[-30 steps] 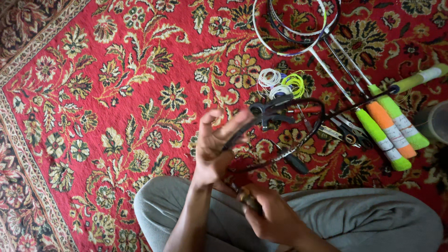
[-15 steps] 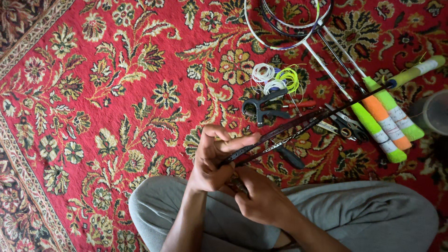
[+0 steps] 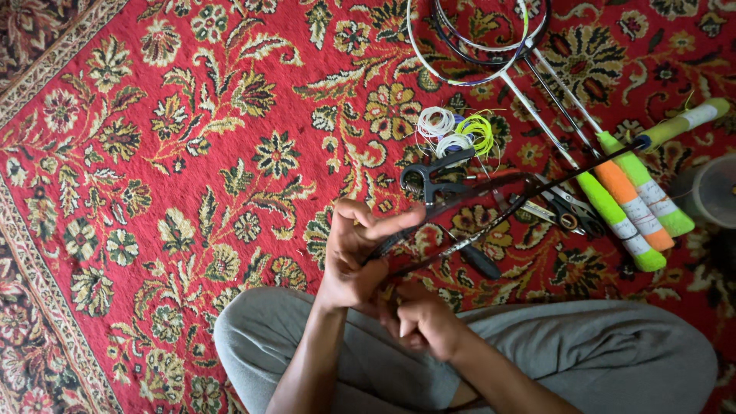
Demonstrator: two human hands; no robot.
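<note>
Currently: left hand (image 3: 354, 257) curled around the dark racket frame (image 3: 460, 218) held over the lap, right hand (image 3: 422, 322) pinching at its lower rim, string coils (image 3: 456, 132) and pliers (image 3: 431, 178) on the carpet (image 3: 153, 153) beyond, near.

Red floral carpet (image 3: 192, 153) underlies everything. Coils of white and yellow string (image 3: 456, 132) sit at its upper middle. Black pliers (image 3: 429, 180) just below the coils. Three rackets with green and orange grips (image 3: 629, 203) right of coils; scissors (image 3: 567, 215) beside those grips. Translucent container (image 3: 709, 192) at far right.
</note>
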